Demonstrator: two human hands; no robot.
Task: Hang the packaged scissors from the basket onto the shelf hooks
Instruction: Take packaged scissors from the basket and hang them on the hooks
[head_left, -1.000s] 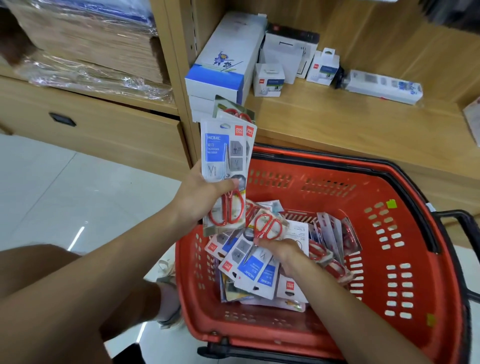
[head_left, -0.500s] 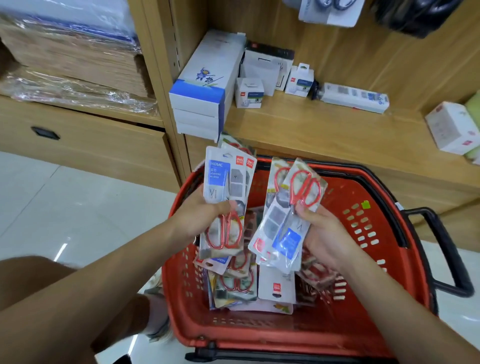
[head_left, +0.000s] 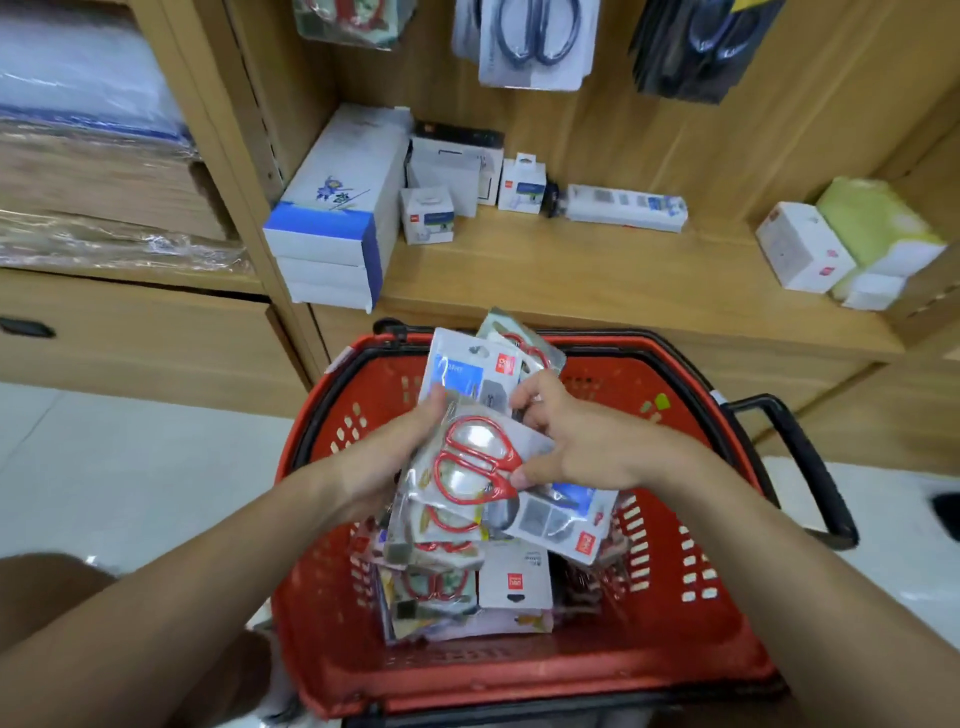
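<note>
**Head view, looking down.** A red plastic shopping basket (head_left: 597, 675) stands on the pale tiled floor (head_left: 130, 467) in front of a wooden shelf unit (head_left: 571, 280). Both bare forearms reach in above the basket.

- **Left hand:** The left hand (head_left: 395, 457) grips an upright stack of packaged scissors (head_left: 467, 369). Its thumb is on the front face and its fingers are hidden behind. The top edges of the stack rise past the basket's far rim.
- **Right hand:** The right hand (head_left: 587, 447) grasps one clear blister pack of red-handled scissors (head_left: 478, 462). This pack lies tilted across the front of the stack and touches it. The thumb presses beside the handle loops, and the curled fingers hook over the pack's upper edge. The blue-and-white card end of the pack points down and to the right, below the right wrist.
- **Basket:** Further loose packs (head_left: 514, 582) lie heaped on the basket floor beneath both hands. The basket's black carrying handle (head_left: 800, 457) sticks out to the right.
- **Shelf board:** A pile of white-and-blue cartons (head_left: 332, 218) sits at the left, with small white boxes (head_left: 426, 215) beside it. A larger white box (head_left: 800, 249) and a yellow-green box (head_left: 872, 223) sit at the right.
- **Back panel:** Packs of dark-handled scissors (head_left: 535, 41) hang above the shelf board. The hooks themselves cannot be made out.
</note>
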